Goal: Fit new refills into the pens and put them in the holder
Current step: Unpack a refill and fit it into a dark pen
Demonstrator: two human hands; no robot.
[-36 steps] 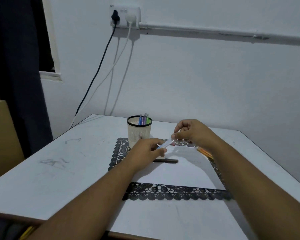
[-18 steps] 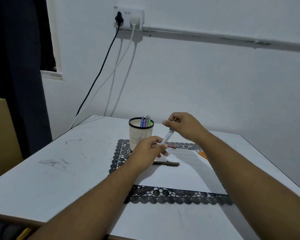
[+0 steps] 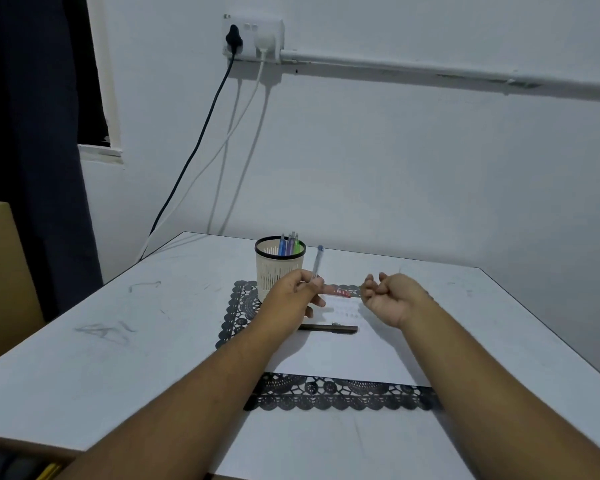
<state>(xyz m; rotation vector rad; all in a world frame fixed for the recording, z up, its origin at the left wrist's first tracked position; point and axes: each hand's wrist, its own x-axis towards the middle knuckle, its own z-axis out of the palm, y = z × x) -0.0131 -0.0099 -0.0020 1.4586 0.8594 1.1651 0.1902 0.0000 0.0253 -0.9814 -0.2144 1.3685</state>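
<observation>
Whereas half a second ago both hands met on the one pen just to the right of the holder, in the head view the right hand [image 3: 390, 299] has now let go and drawn off to the right, its fingers loosely curled round nothing, palm turned up. The left hand [image 3: 297, 292] alone pinches the pen [image 3: 316, 263], which has swung from a slant to nearly upright, blue end up, just right of the holder [image 3: 279, 268] and level with its rim. That release suggests the fitting of this pen is finished, and what likely remains for it is a short carry leftward and a drop into the holder, where several coloured pens [image 3: 290, 244] already stand. In front of the holder, on the white sheet over the lace mat [image 3: 340, 393], a dark pen [image 3: 328, 328] lies flat, probably awaiting its turn, and a small red item [image 3: 342, 292], too blurred to identify, lies to the holder's right.
</observation>
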